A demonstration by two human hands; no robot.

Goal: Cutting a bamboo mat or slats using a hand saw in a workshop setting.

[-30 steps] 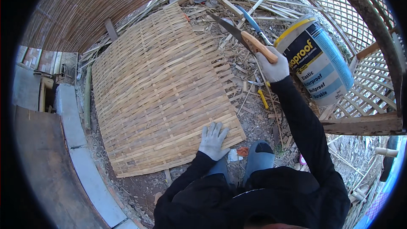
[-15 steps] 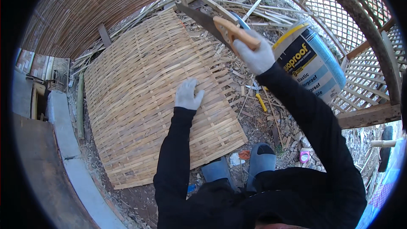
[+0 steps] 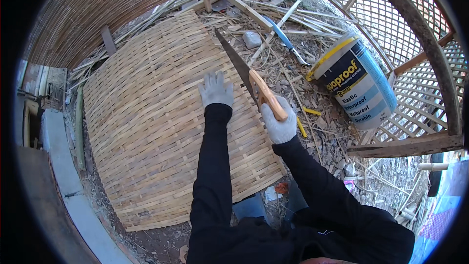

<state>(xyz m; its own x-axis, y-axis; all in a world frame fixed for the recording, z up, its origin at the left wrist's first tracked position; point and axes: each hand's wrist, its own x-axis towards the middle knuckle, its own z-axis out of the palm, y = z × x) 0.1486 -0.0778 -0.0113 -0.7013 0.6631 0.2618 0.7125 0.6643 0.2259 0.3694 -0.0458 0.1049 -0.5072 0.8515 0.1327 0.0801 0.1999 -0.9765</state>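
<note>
A large woven bamboo mat (image 3: pixel 156 117) lies flat on the ground in front of me. My left hand (image 3: pixel 216 89), in a white glove, rests on it with the fingers spread, close to its right edge. My right hand (image 3: pixel 281 121), gloved too, grips the wooden handle (image 3: pixel 265 93) of a handsaw. The saw blade (image 3: pixel 235 59) points away from me and to the left, along the mat's right edge; whether its teeth touch the strips I cannot tell. Yellow-handled cutters (image 3: pixel 301 127) lie beside my right hand, partly hidden by it.
A big white and blue bucket (image 3: pixel 359 85) lies tilted at the right, against a lattice panel (image 3: pixel 415 112). A blue-handled tool (image 3: pixel 286 39), a stone (image 3: pixel 252 39) and bamboo offcuts litter the ground beyond. Concrete blocks (image 3: pixel 63 159) line the left side.
The saw came down from above the ground to the mat's right edge, with my right hand moving nearer and lower. My left hand slid slightly farther away on the mat.
</note>
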